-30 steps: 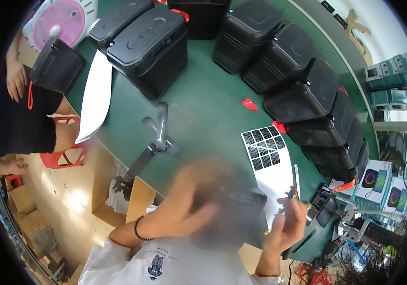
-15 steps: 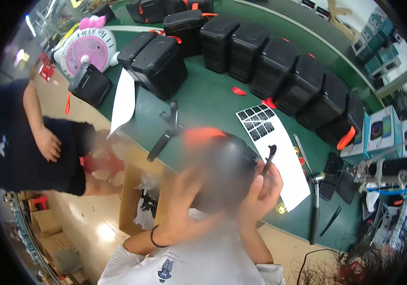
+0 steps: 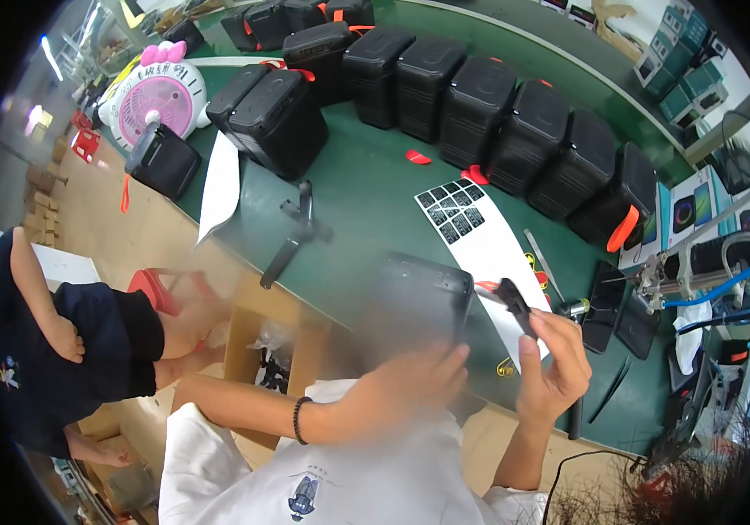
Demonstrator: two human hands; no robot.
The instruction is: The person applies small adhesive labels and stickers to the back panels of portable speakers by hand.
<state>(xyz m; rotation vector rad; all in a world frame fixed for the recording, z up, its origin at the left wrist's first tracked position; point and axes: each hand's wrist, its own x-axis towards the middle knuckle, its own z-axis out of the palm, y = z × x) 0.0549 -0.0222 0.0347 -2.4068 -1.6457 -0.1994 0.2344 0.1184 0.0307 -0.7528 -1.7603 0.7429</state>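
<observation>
My left hand [image 3: 405,385] grips the near side of a black portable speaker [image 3: 427,284], box-shaped and partly blurred, close in front of my body. To its right my right hand [image 3: 557,367] is raised, pinching a small black plastic piece [image 3: 515,304] between thumb and fingers. This piece is apart from my left hand; a bit of red shows beside it, next to the speaker's right edge. Similar black plastic parts [image 3: 292,234] lie on the green table [image 3: 353,166] to the left. Beyond the held piece lies a white sheet with black labels [image 3: 452,210].
A row of black speakers [image 3: 480,105] stands along the back. At left are a pink-and-white fan [image 3: 154,98] and another person [image 3: 69,324]. At right lie a hammer [image 3: 577,308], tweezers [image 3: 611,388] and a clamped tool stand [image 3: 668,276]. An open carton [image 3: 248,350] sits below the table edge.
My right hand has moved right, away from the speaker, with the black plastic piece. The speaker has turned, and the orange strap at its top no longer shows there. The other person has shifted.
</observation>
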